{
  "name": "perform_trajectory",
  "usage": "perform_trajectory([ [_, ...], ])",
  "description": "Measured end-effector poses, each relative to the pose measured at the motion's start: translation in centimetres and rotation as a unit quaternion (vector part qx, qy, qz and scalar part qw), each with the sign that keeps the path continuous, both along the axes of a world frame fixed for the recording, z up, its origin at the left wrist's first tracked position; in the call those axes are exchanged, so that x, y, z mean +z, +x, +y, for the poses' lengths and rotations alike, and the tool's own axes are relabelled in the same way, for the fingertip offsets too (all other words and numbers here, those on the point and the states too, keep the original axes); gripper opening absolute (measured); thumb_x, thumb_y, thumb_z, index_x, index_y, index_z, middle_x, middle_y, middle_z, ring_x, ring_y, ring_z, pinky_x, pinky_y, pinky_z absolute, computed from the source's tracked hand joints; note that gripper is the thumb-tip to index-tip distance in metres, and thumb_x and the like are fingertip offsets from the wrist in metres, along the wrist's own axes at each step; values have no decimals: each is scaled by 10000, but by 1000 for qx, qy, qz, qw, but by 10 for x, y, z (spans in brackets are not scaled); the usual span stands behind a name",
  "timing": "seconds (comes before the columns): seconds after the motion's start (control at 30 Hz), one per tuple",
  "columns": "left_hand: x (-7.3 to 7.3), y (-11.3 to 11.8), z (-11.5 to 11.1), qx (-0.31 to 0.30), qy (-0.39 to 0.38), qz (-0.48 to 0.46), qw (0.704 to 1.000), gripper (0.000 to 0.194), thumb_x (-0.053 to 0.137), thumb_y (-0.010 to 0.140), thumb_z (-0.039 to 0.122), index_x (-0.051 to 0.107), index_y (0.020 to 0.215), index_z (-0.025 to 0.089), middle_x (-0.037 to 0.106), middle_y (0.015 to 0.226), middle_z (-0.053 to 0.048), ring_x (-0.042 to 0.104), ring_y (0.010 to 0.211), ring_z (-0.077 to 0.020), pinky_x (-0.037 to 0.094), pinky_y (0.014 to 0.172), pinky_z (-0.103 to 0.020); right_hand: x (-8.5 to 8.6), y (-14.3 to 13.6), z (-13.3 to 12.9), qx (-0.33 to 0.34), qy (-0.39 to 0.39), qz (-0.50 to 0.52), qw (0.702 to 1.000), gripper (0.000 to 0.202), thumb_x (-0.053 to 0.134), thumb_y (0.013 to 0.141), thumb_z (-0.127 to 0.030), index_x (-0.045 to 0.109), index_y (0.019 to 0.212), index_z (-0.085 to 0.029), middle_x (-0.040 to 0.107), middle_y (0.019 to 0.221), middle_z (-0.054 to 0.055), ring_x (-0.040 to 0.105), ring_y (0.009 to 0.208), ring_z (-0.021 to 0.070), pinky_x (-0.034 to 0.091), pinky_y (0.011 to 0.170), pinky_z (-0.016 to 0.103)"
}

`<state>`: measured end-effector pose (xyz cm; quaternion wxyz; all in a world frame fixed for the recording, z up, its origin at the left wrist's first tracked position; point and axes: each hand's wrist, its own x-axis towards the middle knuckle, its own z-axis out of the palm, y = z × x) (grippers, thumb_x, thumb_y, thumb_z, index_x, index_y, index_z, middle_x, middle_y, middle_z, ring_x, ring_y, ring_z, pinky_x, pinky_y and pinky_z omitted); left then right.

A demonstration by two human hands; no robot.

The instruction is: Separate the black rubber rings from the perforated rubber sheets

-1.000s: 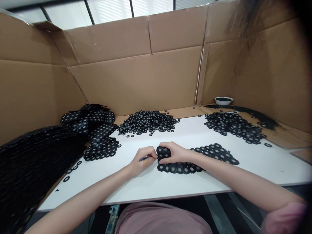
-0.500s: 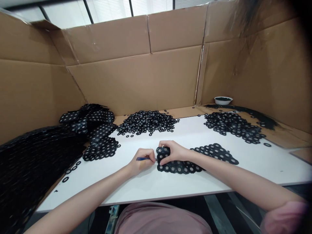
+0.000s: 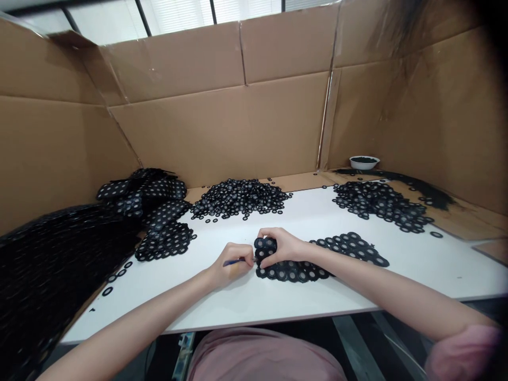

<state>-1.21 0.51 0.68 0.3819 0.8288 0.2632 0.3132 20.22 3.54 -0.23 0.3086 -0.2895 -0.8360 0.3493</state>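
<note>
My left hand (image 3: 235, 264) is closed around a slim blue pen-like tool (image 3: 233, 262). The tool's tip meets the left edge of a black sheet of joined rings (image 3: 292, 275); its exact kind cannot be made out. My right hand (image 3: 283, 246) pinches that same edge, thumb in front and fingers behind, lifting the sheet's corner a little. The sheet lies on the white board (image 3: 222, 309), partly hidden under my right forearm. Just behind it is another black ring sheet (image 3: 351, 247).
A heap of loose black rings (image 3: 242, 198) lies at the back, another ring heap (image 3: 379, 205) to the right. Black perforated sheets (image 3: 164, 241) and a large dark strip pile (image 3: 59, 264) fill the left. A white bowl (image 3: 364, 164) stands by the cardboard wall (image 3: 222, 132).
The blue tool has tilted slightly in my left hand, still at the sheet's edge. My right hand keeps its grip in nearly the same place.
</note>
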Motion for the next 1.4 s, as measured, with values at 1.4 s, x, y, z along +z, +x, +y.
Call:
perform_trajectory([
  [1.4, -6, 0, 4, 12, -132, -37, 990, 141, 628, 650, 202, 542, 575, 120, 503, 591, -2, 404, 556, -98, 279, 521, -222, 9, 3, -5, 8, -20, -13, 1000, 536, 816, 500, -366, 464, 871, -206, 527, 844, -33, 496, 781, 159, 385, 674, 241],
])
